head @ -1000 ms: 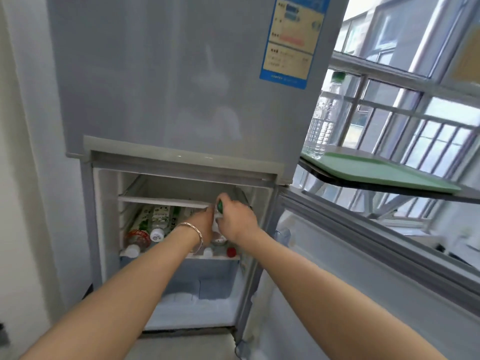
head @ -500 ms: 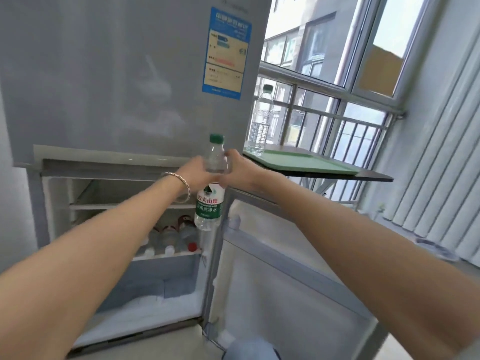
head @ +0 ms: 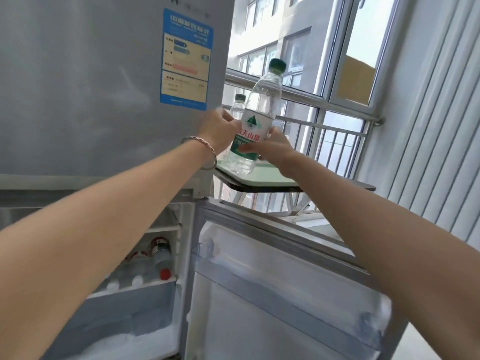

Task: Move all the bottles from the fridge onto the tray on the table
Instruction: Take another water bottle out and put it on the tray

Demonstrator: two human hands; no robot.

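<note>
Left hand (head: 220, 131) and right hand (head: 275, 149) grip the tilted bottle (head: 261, 110) over the tray (head: 270, 175) edge.

Both arms stretch forward, nearly straight. Left hand (head: 220, 131) and right hand (head: 274, 150) grip the bottle (head: 262, 102) — one at each side.

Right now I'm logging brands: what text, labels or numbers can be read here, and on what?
"农夫山泉": red, on the white label of the clear plastic bottle with a green cap.
"中国能效标识": heading of the blue and cream sticker on the grey fridge.
Sticker small print, that bottle's green band, and the label of the red-capped plastic bottle inside the fridge: too blurred to read.
</note>
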